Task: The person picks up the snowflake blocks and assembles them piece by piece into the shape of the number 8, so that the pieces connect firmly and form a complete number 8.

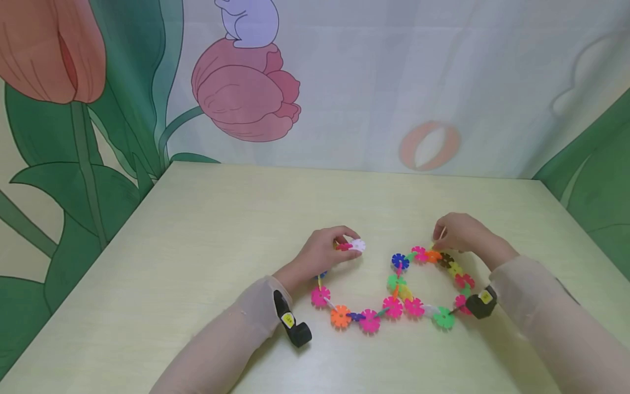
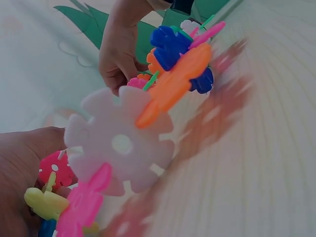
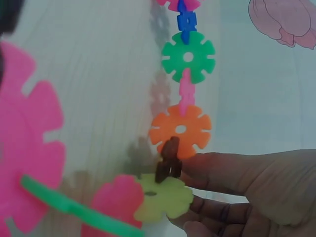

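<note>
Notched plastic snowflake discs in many colours are slotted together into a chain. In the head view its right part curves round as a loop, with a green disc [image 1: 444, 318] at the front and a blue disc [image 1: 400, 261] at the back left. My left hand [image 1: 320, 254] pinches the chain's left end, where a white disc [image 1: 359, 245] sticks out past the fingers. My right hand [image 1: 462, 235] pinches the back of the loop. In the right wrist view, its fingers are at a yellow disc [image 3: 165, 205], beside a brown disc [image 3: 170, 163] and an orange disc [image 3: 168, 123].
The chain lies on a pale wooden table [image 1: 236, 219]. Behind it hangs a light cloth [image 1: 354, 98] printed with tulips and a rabbit. A black wrist camera [image 1: 295, 331] is strapped to the left sleeve, another black camera [image 1: 482, 302] to the right.
</note>
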`<action>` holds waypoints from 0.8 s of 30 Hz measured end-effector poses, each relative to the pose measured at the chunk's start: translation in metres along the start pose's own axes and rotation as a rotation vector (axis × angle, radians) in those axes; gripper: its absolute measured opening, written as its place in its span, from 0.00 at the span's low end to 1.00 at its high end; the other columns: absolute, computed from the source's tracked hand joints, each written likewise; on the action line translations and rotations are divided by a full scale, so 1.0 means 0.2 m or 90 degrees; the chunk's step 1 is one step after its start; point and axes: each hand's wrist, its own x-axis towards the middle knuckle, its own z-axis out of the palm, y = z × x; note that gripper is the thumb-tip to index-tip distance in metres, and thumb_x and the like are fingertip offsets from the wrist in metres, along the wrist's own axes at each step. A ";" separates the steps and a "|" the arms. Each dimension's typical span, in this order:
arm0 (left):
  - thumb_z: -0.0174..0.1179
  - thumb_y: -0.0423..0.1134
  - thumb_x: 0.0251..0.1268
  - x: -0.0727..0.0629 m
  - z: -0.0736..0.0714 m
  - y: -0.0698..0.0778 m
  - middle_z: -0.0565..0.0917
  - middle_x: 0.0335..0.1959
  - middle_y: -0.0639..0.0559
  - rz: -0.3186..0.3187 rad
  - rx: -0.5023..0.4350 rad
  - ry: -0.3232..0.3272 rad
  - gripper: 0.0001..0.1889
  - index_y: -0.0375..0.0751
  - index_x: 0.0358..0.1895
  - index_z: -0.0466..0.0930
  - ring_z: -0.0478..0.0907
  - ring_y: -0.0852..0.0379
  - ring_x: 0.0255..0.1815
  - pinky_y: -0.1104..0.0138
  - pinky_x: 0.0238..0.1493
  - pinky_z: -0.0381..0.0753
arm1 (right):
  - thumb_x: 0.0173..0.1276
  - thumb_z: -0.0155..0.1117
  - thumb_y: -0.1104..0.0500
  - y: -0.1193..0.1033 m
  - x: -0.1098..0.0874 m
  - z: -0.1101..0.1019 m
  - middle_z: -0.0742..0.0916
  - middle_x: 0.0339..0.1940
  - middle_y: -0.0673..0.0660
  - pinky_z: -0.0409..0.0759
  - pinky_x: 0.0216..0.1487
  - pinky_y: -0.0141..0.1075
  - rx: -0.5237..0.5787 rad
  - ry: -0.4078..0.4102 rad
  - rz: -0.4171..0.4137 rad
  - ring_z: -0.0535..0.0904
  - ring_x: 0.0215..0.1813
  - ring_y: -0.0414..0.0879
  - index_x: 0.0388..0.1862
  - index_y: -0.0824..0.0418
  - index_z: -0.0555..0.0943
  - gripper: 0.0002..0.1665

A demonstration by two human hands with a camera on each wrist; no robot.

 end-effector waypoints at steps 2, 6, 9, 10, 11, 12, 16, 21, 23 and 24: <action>0.67 0.47 0.59 0.00 0.00 0.00 0.82 0.37 0.54 -0.002 -0.001 0.000 0.16 0.55 0.51 0.81 0.75 0.57 0.34 0.70 0.31 0.74 | 0.63 0.67 0.58 0.00 0.00 0.00 0.82 0.43 0.67 0.82 0.34 0.38 -0.006 -0.010 0.006 0.79 0.35 0.52 0.42 0.67 0.80 0.14; 0.67 0.47 0.59 -0.01 0.00 0.01 0.82 0.36 0.53 -0.002 0.001 0.002 0.16 0.54 0.51 0.81 0.75 0.57 0.33 0.70 0.32 0.74 | 0.63 0.66 0.59 0.01 0.00 0.02 0.82 0.42 0.67 0.82 0.35 0.38 -0.009 -0.018 0.012 0.79 0.35 0.52 0.43 0.67 0.79 0.14; 0.67 0.46 0.59 0.00 0.00 0.00 0.82 0.36 0.53 -0.001 0.006 0.004 0.16 0.54 0.51 0.81 0.75 0.57 0.33 0.70 0.32 0.74 | 0.64 0.66 0.59 0.01 0.01 0.02 0.82 0.41 0.66 0.81 0.34 0.38 -0.010 -0.024 0.018 0.78 0.35 0.51 0.43 0.67 0.78 0.14; 0.67 0.46 0.59 0.00 0.00 0.00 0.82 0.36 0.53 -0.001 0.008 0.004 0.16 0.54 0.51 0.81 0.75 0.57 0.33 0.70 0.32 0.74 | 0.64 0.66 0.59 0.01 0.01 0.03 0.82 0.41 0.66 0.82 0.35 0.38 -0.009 -0.025 0.022 0.78 0.35 0.51 0.43 0.67 0.78 0.14; 0.67 0.46 0.59 0.00 0.00 0.00 0.82 0.36 0.53 -0.001 0.011 0.005 0.16 0.54 0.51 0.81 0.75 0.57 0.33 0.70 0.32 0.74 | 0.64 0.66 0.59 0.01 0.01 0.03 0.82 0.41 0.66 0.82 0.35 0.37 -0.009 -0.027 0.026 0.78 0.35 0.51 0.43 0.67 0.77 0.14; 0.67 0.47 0.59 0.00 0.00 0.00 0.82 0.36 0.53 -0.002 0.012 0.005 0.16 0.54 0.51 0.81 0.75 0.57 0.34 0.70 0.33 0.74 | 0.64 0.66 0.59 0.01 0.02 0.03 0.82 0.41 0.66 0.82 0.35 0.37 -0.009 -0.027 0.031 0.78 0.35 0.51 0.43 0.68 0.77 0.14; 0.67 0.47 0.59 0.00 0.00 -0.01 0.82 0.36 0.53 0.000 0.014 0.007 0.16 0.54 0.51 0.81 0.75 0.58 0.34 0.70 0.34 0.73 | 0.62 0.68 0.58 0.03 0.03 0.04 0.82 0.42 0.67 0.81 0.35 0.37 -0.003 -0.013 0.042 0.77 0.36 0.52 0.43 0.69 0.76 0.17; 0.66 0.46 0.60 0.00 0.01 -0.01 0.82 0.36 0.53 -0.001 0.009 0.012 0.16 0.52 0.52 0.80 0.74 0.58 0.33 0.71 0.32 0.73 | 0.62 0.67 0.61 0.05 0.01 0.05 0.81 0.41 0.68 0.80 0.32 0.36 0.035 0.035 0.020 0.77 0.33 0.50 0.39 0.68 0.74 0.14; 0.66 0.47 0.60 0.00 0.01 -0.01 0.82 0.37 0.53 -0.005 0.007 0.013 0.17 0.52 0.52 0.80 0.74 0.58 0.33 0.71 0.33 0.73 | 0.63 0.65 0.64 0.06 -0.01 0.05 0.82 0.39 0.67 0.79 0.31 0.36 0.048 0.061 -0.002 0.77 0.31 0.48 0.38 0.69 0.74 0.11; 0.66 0.47 0.60 0.00 0.01 -0.01 0.82 0.37 0.53 -0.006 0.006 0.014 0.17 0.52 0.52 0.80 0.74 0.58 0.33 0.71 0.33 0.73 | 0.64 0.64 0.65 0.06 -0.02 0.05 0.82 0.37 0.66 0.79 0.31 0.36 0.057 0.075 -0.012 0.77 0.30 0.48 0.38 0.69 0.75 0.09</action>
